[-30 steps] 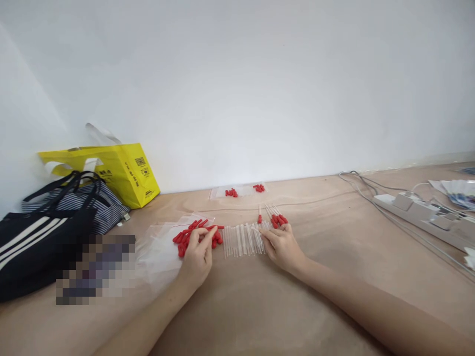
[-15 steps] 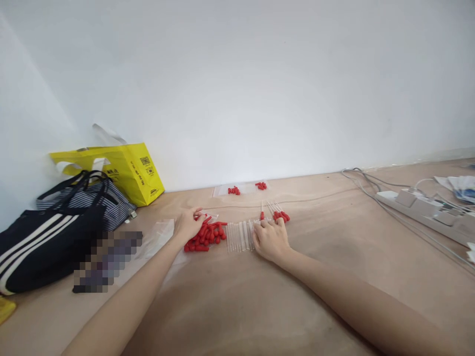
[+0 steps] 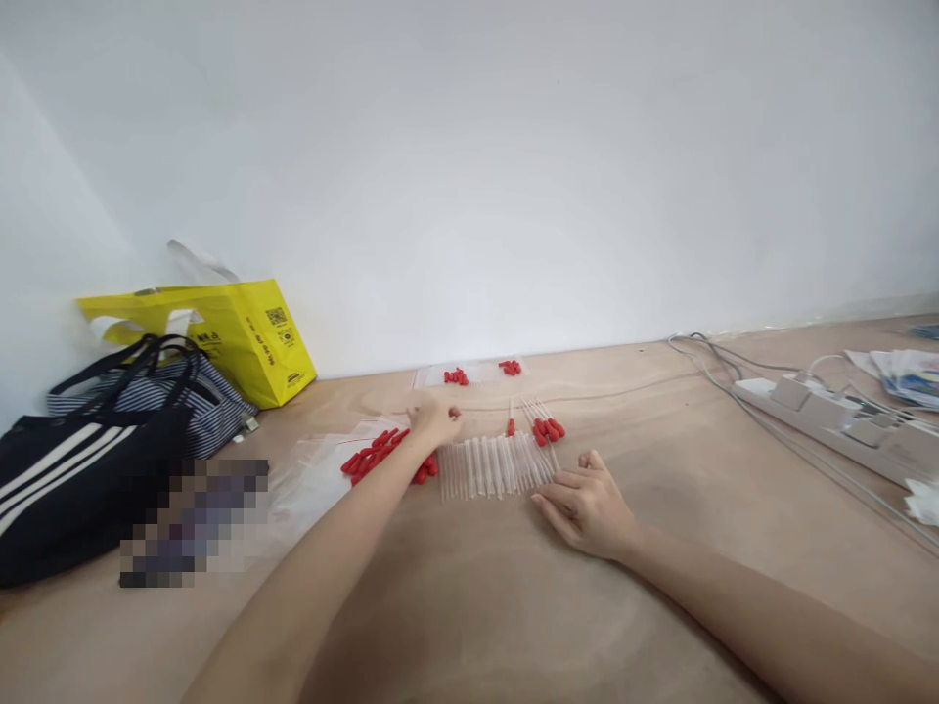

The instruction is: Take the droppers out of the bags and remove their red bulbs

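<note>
My left hand (image 3: 434,422) is above the far end of the red pile, its fingers pinched, with a small bit of red rubber bulb (image 3: 455,414) showing at the fingertips. Under my left forearm lies a heap of red rubber bulbs (image 3: 378,450), partly hidden. A row of clear glass tubes (image 3: 488,467) is spread between my hands. At the row's right end my right hand (image 3: 591,504) has its fingers curled around a thin glass tube (image 3: 554,458), whose end sticks out. Just beyond lie several droppers (image 3: 547,428), red bulbs fitted on clear tubes.
Against the wall is a clear bag (image 3: 480,374) with red-bulbed droppers. On the left are clear plastic bags (image 3: 300,479), a yellow bag (image 3: 271,337) and a black striped bag (image 3: 80,489). A power strip (image 3: 836,430) with cables stands on the right.
My left hand has lifted from the red bulbs and moved right, a bulb at its fingertips. My right hand has drawn back from the row towards the right and nearer to me.
</note>
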A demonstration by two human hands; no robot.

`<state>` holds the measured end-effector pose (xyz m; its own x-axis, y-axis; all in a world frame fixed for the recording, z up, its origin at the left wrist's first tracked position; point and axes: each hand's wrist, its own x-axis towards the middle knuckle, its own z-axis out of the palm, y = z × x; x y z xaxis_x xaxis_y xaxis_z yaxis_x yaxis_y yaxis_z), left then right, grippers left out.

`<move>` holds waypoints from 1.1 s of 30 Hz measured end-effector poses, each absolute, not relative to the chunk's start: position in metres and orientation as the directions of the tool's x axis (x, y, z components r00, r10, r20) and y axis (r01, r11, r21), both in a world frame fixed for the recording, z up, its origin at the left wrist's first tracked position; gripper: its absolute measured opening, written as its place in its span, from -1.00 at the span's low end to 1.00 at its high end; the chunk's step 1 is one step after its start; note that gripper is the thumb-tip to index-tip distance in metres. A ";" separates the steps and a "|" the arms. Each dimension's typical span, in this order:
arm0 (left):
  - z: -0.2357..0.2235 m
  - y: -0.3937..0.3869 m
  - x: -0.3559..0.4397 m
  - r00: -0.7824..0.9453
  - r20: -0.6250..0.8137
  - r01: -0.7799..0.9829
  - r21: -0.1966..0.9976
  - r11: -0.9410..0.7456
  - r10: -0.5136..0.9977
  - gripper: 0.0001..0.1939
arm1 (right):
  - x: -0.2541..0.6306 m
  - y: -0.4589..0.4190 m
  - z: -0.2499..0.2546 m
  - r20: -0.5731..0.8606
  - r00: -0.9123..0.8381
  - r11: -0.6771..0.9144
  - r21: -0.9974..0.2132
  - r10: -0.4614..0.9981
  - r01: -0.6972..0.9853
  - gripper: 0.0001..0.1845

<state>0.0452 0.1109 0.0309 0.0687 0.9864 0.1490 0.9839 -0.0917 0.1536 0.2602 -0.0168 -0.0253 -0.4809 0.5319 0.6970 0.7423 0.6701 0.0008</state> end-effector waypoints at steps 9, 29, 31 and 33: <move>0.017 0.129 0.132 0.089 -0.072 0.989 0.123 -0.079 0.993 -0.74 | 0.254 -0.013 -0.023 0.687 -0.497 0.708 -0.035 0.530 0.706 -0.64; 0.005 0.014 0.001 0.547 0.608 0.770 -0.096 -0.631 0.576 -0.77 | 0.237 -0.001 -0.026 0.843 -0.364 0.690 -0.012 0.397 0.723 -0.75; -0.002 0.008 0.001 0.550 0.679 0.752 -0.150 -0.642 0.486 -0.78 | 0.228 0.005 -0.027 0.833 -0.391 0.692 0.015 0.391 0.722 -0.73; -0.006 0.007 0.007 0.543 0.724 0.738 -0.171 -0.652 0.426 -0.80 | 0.220 0.011 -0.027 0.825 -0.415 0.698 0.034 0.385 0.715 -0.73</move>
